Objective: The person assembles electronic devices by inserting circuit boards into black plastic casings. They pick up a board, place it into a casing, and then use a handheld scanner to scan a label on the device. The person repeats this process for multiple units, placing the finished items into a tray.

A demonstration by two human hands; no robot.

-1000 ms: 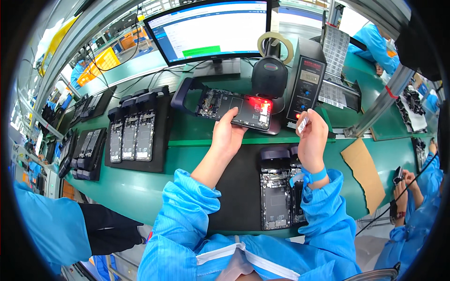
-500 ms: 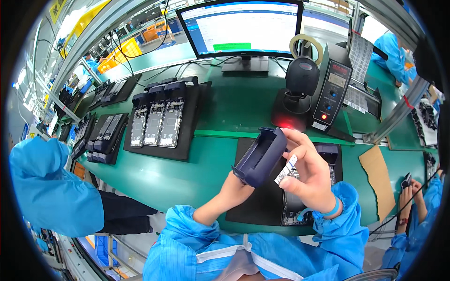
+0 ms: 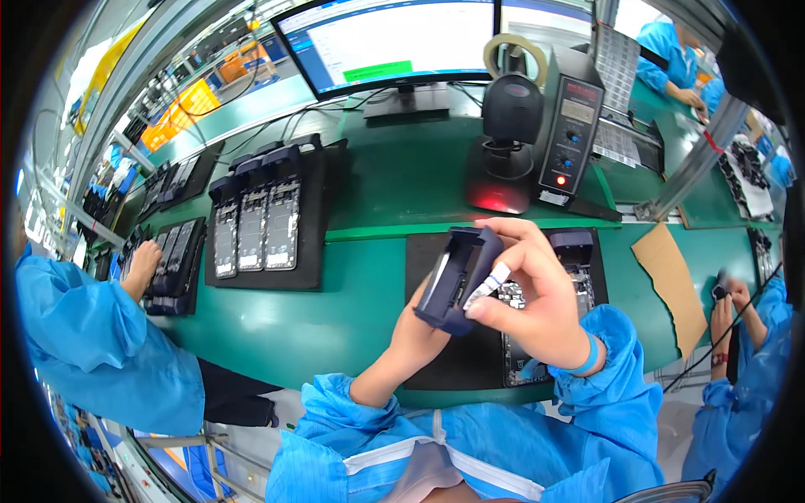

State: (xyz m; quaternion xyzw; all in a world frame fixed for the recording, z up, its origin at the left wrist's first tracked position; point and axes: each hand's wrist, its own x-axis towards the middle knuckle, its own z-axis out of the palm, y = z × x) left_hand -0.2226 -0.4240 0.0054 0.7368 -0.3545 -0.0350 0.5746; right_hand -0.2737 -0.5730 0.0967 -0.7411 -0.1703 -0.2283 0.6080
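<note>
A dark navy plastic housing (image 3: 438, 312), hollow along one side, is tilted in front of me over the black mat (image 3: 457, 369). My left hand (image 3: 414, 337) grips it from below and the left; most of those fingers are hidden behind it. Between thumb and fingers my right hand (image 3: 543, 289) pinches a small white label (image 3: 490, 285) with dark print, close against the housing's right side. The right fingertips reach the housing's upper edge. Under my right hand, partly covered, lies an opened device with a circuit board (image 3: 521, 365); another dark-capped device (image 3: 575, 248) is beside it.
Several opened devices (image 3: 251, 222) lie on a black mat at left. Another person's hand (image 3: 146, 261) is on more devices there. Behind my hands stand a scanner (image 3: 510, 113) on a stand, a label dispenser (image 3: 573, 126) and a monitor (image 3: 386, 42). Brown cardboard (image 3: 671, 285) lies at right.
The housing has turned in my left hand, and the label in my right has come nearer to it. At left, the other person's hand has come onto the devices. The whole view has shifted.
</note>
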